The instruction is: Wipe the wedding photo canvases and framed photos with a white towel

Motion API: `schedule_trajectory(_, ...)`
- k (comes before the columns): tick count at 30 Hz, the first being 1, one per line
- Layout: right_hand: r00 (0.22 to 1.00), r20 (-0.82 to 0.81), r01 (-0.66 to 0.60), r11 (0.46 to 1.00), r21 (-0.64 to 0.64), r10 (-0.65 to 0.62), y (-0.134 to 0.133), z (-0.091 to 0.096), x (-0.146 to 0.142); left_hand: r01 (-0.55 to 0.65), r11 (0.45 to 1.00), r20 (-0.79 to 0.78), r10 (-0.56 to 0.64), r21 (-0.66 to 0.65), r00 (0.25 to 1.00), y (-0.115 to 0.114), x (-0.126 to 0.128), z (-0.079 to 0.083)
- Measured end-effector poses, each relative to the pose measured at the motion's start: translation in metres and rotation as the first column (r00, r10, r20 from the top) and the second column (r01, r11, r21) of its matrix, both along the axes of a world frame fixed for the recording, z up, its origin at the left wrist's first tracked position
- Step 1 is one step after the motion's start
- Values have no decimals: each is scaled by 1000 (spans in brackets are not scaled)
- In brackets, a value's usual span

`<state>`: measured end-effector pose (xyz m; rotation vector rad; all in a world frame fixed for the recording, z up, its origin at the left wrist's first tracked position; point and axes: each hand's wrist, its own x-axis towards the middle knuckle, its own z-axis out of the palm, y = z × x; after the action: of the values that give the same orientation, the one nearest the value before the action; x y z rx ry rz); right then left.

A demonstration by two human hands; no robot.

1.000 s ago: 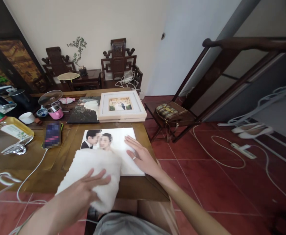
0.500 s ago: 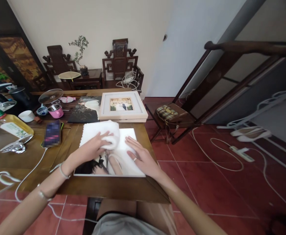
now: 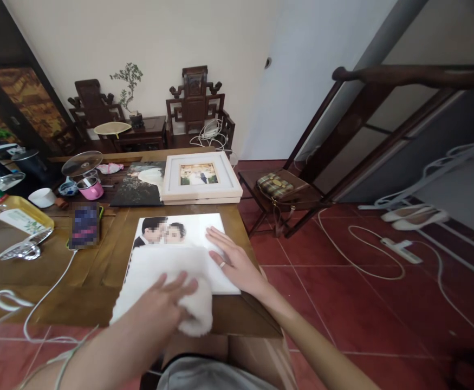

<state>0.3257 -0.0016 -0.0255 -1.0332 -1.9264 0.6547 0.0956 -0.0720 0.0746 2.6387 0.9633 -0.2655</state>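
A frameless photo print [image 3: 196, 230] of a couple lies flat on the wooden table [image 3: 98, 260] in front of me. My left hand [image 3: 167, 303] presses a white fluffy cloth [image 3: 161, 276] onto the print's near half, fingers bent over the cloth. My right hand [image 3: 231, 260] lies flat on the print's right side with its fingers spread, a ring on one finger.
Behind the print sit a white framed photo [image 3: 198, 176] and a dark photo print [image 3: 137, 184]. A phone [image 3: 84, 225] with a white cable, a yellow bottle [image 3: 15, 214], a pink pot [image 3: 90, 187] and bowls stand at the left. A chair with a bag [image 3: 277, 187] is at the right.
My left hand has drawn the cloth back from the print's far edge to its near edge, uncovering the upper half of the picture. My right hand has stayed in place.
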Motion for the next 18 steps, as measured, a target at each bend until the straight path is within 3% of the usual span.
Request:
schedule_trajectory(3,1000,-5,4,1000,1,-4,0,-1,0,65,996,-25,-66,-53,997,-16,5,5)
schedule_trajectory(6,1000,-3,-16,1000,16,16,1,-1,1,38,998,18,-37,-54,999,-4,9,11)
schedule_trajectory(11,1000,-9,-20,1000,24,20,2,-1,1,-54,999,64,54,6,996,49,14,10)
schedule_trajectory(15,1000,-25,-7,1000,8,8,1,0,0,-134,981,101,120,139,988,97,14,-6)
schedule_trajectory(18,1000,-26,1,1000,7,-1,0,0,0,-149,968,132,124,202,983,119,11,-20)
